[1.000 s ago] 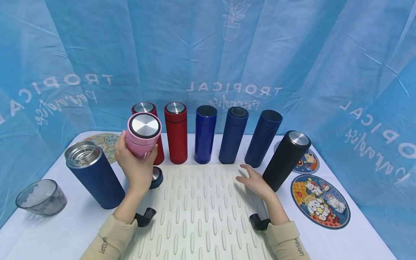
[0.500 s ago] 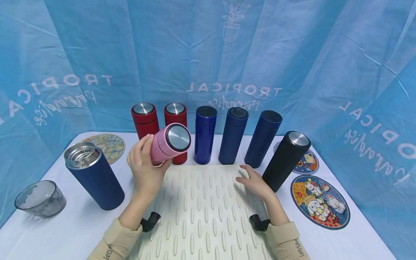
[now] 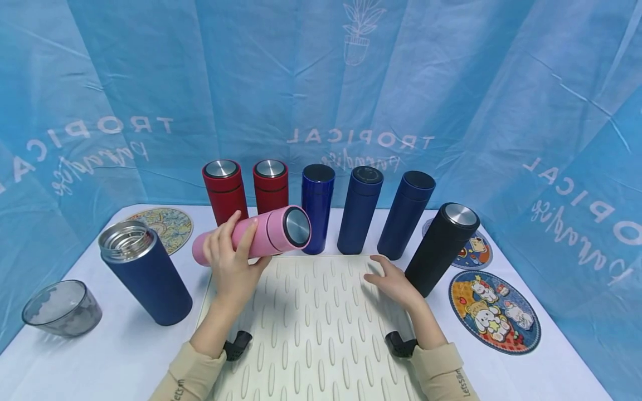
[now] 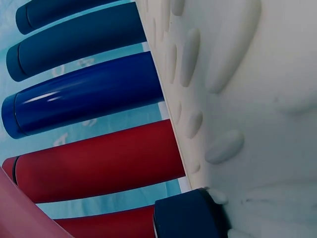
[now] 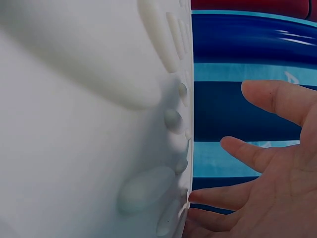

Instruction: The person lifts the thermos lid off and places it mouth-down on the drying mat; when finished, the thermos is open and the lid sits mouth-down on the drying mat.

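Observation:
My left hand (image 3: 233, 275) grips a pink thermos bottle (image 3: 271, 229) around its body. The bottle lies nearly level in the air, its steel-topped lid pointing right and a little toward me. Below it, in the left wrist view, a dark blue screw cap (image 4: 183, 215) sits on the ridged cream mat (image 3: 321, 334); the hand hides this cap in the head view. My right hand (image 3: 393, 285) holds nothing, its fingers spread and relaxed at the mat's far right edge, beside a black thermos bottle (image 3: 441, 248). A navy bottle (image 3: 150, 273) without its cap leans on the left.
Behind the mat stand two red bottles (image 3: 223, 192), a glossy blue bottle (image 3: 317, 211) and two navy bottles (image 3: 360, 211). A grey glass bowl (image 3: 65, 312) is at far left. Round patterned coasters (image 3: 494, 312) lie on both sides of the white table. Blue cloth (image 3: 321, 83) hangs behind.
My left hand has brought the pink bottle right and lower, tipping it from lid-up to nearly level. The red bottle at far left is less covered now. My right hand stays put.

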Available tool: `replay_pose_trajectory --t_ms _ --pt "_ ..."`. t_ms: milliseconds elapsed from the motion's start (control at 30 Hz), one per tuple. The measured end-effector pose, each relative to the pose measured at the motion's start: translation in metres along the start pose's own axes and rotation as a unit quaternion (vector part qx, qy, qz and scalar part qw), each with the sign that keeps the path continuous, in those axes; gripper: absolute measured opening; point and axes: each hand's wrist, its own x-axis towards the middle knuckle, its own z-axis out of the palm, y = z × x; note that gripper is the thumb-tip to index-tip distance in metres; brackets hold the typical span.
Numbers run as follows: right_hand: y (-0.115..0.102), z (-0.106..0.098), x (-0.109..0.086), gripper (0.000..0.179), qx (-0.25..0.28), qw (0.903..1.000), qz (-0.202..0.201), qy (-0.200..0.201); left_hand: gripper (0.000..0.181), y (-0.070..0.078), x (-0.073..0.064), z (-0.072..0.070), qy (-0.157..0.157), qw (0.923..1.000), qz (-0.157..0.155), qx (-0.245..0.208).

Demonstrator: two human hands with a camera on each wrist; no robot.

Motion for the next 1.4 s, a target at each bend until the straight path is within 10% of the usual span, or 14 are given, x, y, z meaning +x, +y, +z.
replay_pose_trajectory --t_ms 600,1000,1400 --pt "-0.007 -0.007 -0.002 0.060 -0.008 0.9995 -0.030 0.009 0.077 -0.004 0.003 -0.003 -0.021 0.9932 0.093 0.067" --pt "-0.076 -0.011 -0.006 0.049 0.103 0.9786 -0.174 0.037 0.081 -0.001 0.000 -0.002 -0.098 0.9771 0.162 0.098" --pt "-0.101 0.003 -0.021 0.051 0.159 0.9710 -0.171 -0.052 0.079 0.010 -0.001 -0.003 -0.165 0.9589 0.192 0.128"
